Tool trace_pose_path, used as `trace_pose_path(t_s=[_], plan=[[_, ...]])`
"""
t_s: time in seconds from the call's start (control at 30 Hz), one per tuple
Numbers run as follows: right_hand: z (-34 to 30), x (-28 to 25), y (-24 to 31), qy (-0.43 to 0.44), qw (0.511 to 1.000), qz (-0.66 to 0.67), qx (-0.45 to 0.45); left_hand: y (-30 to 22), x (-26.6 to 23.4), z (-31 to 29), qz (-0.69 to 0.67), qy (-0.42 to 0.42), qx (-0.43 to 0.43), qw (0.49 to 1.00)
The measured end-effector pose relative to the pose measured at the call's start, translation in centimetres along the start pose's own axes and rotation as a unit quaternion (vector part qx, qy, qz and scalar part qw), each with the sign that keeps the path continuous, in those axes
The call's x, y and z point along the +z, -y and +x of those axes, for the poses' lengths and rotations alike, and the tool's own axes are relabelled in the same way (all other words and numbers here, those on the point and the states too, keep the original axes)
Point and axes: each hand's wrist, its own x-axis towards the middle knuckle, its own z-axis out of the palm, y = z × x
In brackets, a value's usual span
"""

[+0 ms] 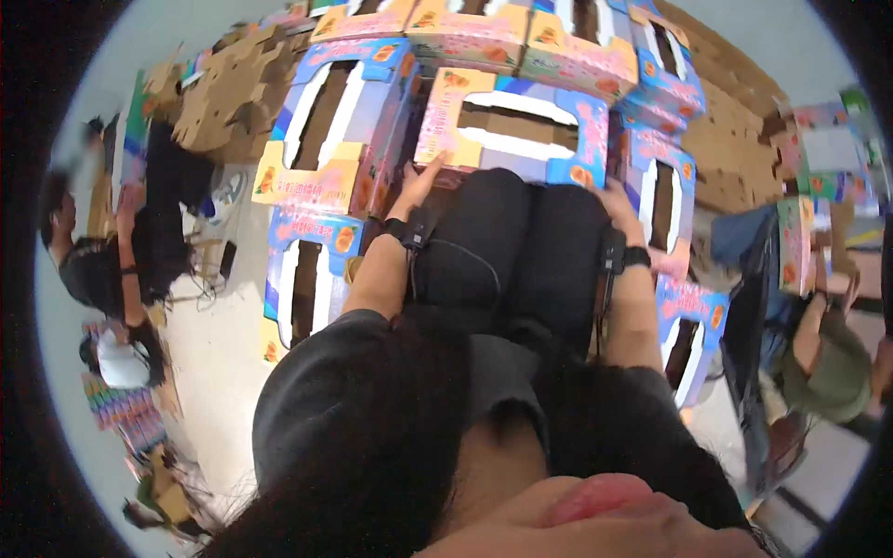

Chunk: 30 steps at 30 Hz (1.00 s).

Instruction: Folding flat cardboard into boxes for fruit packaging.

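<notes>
- Carton (519,145): just beyond your knees (488,209), flanked by similar cartons (349,112).
- Left hand (420,189): your grip grasps its near left corner.
- Right hand (619,201): at its near right corner; fingers partly hidden, grip cannot be told.

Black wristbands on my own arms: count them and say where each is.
2. One black wristband is on your left wrist, behind the left hand; the other is on your right wrist, behind the right hand. None seems hidden.
</notes>
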Motion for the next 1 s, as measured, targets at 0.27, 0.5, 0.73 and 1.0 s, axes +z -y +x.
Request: trace_pose_path(t_s=[0.27,0.5,0.73,1.0], plan=[[-9.9,-8.8,11.1,-0.01,0.927,-0.371,-0.054,-10.5,-0.6,-8.6,-0.038,0.152,-0.036,0.987],[-24.9,-23.9,2.7,-0.17,0.889,-0.424,0.042,-16.2,1.2,-11.7,-0.035,0.146,0.151,0.977],[-41.2,-25.0,-12.3,-0.232,0.871,-0.277,0.333,-16.1,8.8,-13.7,0.022,0.187,0.404,0.895],[-51.1,-17.0,-12.7,-0.233,0.873,0.045,0.426,-17.1,22.0,-20.2,-0.051,0.537,0.249,0.804]])
